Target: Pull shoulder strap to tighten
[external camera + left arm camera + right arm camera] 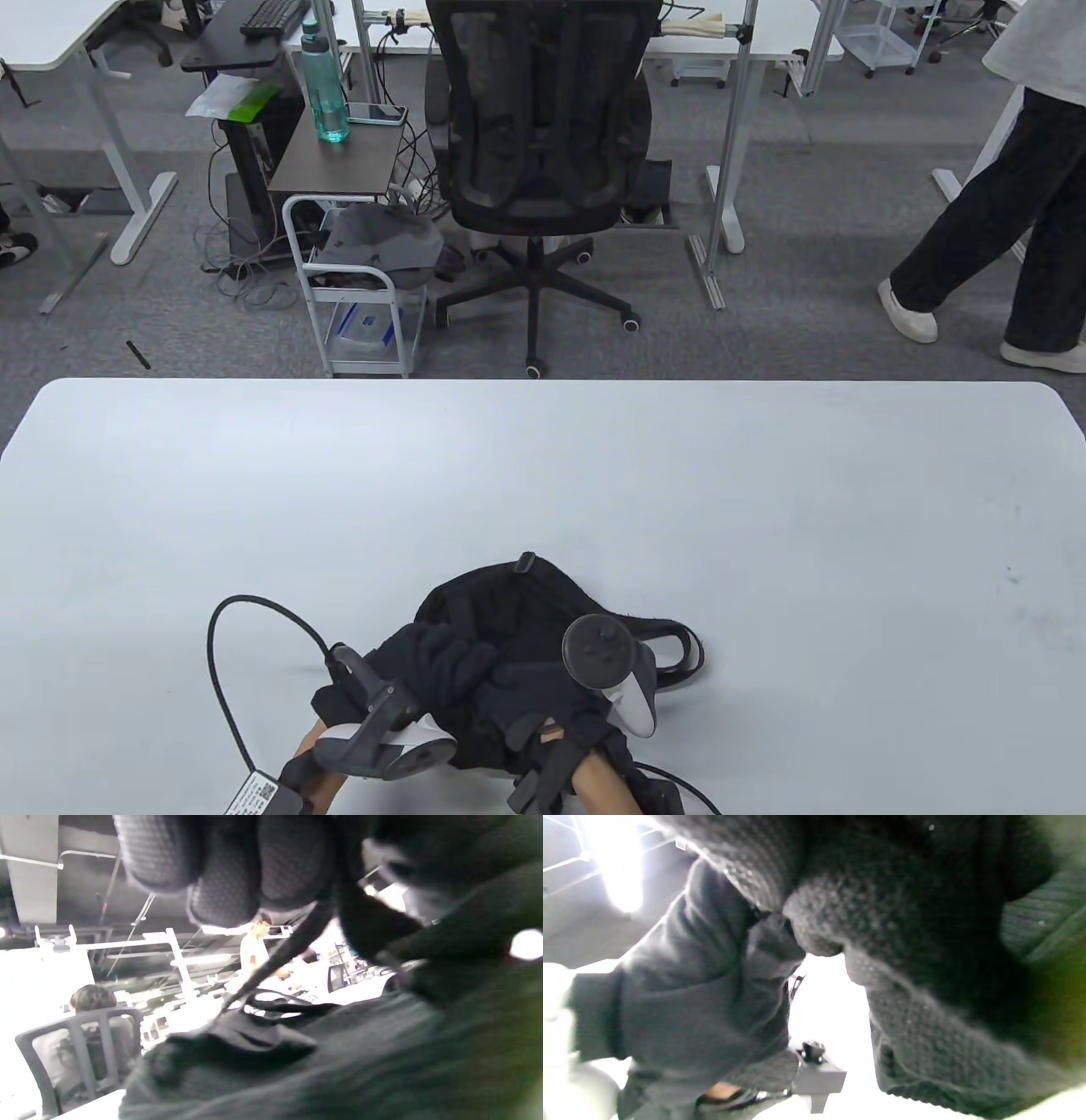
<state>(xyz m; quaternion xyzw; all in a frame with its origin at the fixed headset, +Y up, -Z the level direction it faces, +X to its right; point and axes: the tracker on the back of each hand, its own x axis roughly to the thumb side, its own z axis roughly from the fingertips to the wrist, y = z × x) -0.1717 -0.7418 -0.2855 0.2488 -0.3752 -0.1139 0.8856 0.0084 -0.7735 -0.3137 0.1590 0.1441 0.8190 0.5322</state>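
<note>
A small black bag [501, 607] lies on the white table [543, 475] near its front edge. Its shoulder strap [689, 654] loops out to the right. My left hand [441, 658] lies on the bag's left side with curled fingers. In the left wrist view the fingers [225, 866] curl at the top, and a taut strap [288, 946] runs down from them to the bag fabric [339, 1060]. My right hand [534, 688] is on the bag's near side, under its tracker [607, 666]. The right wrist view shows only close, dark glove knit [925, 921], so that hand's grip is hidden.
A cable [225, 671] loops on the table left of the bag. Beyond the far edge stand a black office chair [539, 153], a small white cart [361, 280] and desks. A person [1010, 212] walks at the far right.
</note>
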